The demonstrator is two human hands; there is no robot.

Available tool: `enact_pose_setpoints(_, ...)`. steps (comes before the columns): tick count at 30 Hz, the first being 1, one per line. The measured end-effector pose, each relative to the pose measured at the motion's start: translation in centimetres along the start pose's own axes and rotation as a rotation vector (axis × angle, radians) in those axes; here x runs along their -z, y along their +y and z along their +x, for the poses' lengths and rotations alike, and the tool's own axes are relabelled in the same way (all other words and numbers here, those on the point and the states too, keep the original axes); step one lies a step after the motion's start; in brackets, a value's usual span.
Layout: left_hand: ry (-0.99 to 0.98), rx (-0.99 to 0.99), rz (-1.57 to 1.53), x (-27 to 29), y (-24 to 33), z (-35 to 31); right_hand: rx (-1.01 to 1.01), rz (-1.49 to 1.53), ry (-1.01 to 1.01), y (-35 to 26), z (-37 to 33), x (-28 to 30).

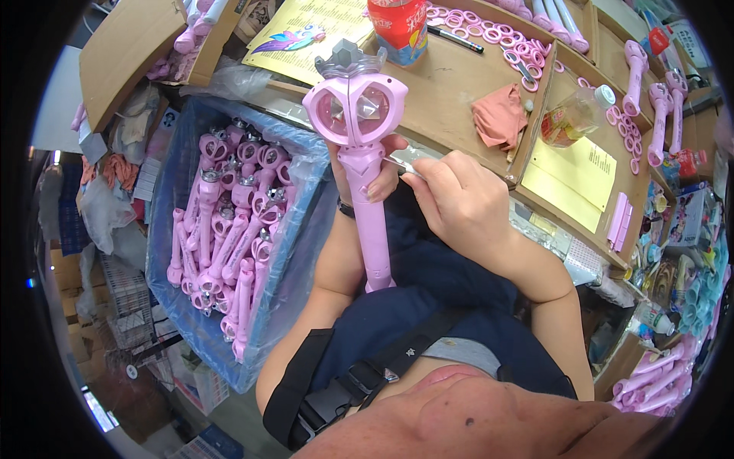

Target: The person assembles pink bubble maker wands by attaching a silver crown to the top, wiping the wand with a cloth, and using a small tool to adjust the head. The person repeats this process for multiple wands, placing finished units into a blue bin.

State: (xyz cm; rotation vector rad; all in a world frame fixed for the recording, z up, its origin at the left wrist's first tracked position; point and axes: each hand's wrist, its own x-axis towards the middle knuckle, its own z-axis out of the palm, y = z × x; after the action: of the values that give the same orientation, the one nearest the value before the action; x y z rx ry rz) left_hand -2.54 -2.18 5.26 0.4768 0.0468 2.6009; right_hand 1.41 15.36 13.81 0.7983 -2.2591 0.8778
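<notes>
A pink toy wand (pixel 368 229) stands nearly upright in front of my chest, with a clear-windowed round head and a silver crown on top. My left hand (pixel 384 183) is wrapped round it just below the head; part of that hand is hidden behind the wand. My right hand (pixel 465 205) pinches a small flat, shiny blade-like piece (pixel 407 157) between thumb and fingers. The piece's tip is close to the wand's neck, beside my left fingers; I cannot tell whether it touches. The wand's lower end rests near my dark blue clothing.
At my left, a bin lined with blue plastic (pixel 289 252) holds several similar wands. Ahead, the cardboard-covered workbench (pixel 440 84) carries pink rings (pixel 489 32), a red-labelled bottle (pixel 399 30), an orange cloth (pixel 498 116), a clear bottle (pixel 569 118) and yellow sheets (pixel 569 180).
</notes>
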Motion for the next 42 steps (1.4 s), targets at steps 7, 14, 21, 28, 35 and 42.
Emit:
enact_pose_setpoints(7, 0.272, -0.107, 0.375, -1.6, -0.6, 0.0, 0.052, -0.096, -0.056, 0.7, 0.4, 0.0)
enact_pose_setpoints(14, 0.435, -0.131, 0.803, -3.3, -1.0, -0.1, 0.155, -0.214, -0.101, 1.2, 0.4, -0.1)
enact_pose_setpoints(21, 0.487, -0.149, 0.979, -4.9, -1.4, -0.2, -0.001, 0.023, -0.119, 1.5, 0.5, -0.1)
enact_pose_setpoints(28, 0.382, -0.135, 0.985, -4.9, -1.2, -1.0, -0.109, 0.172, -0.111, 1.3, -0.3, -0.1)
enact_pose_setpoints(35, 0.416, -0.218, 1.273, -4.2, -2.2, -0.8, -0.777, 0.811, -0.211, 3.3, -2.2, -1.8)
enact_pose_setpoints(42, 0.449, 0.031, 0.927, -3.9, -0.6, 0.3, -0.574, 0.400, -0.188, 2.9, -2.9, -1.9)
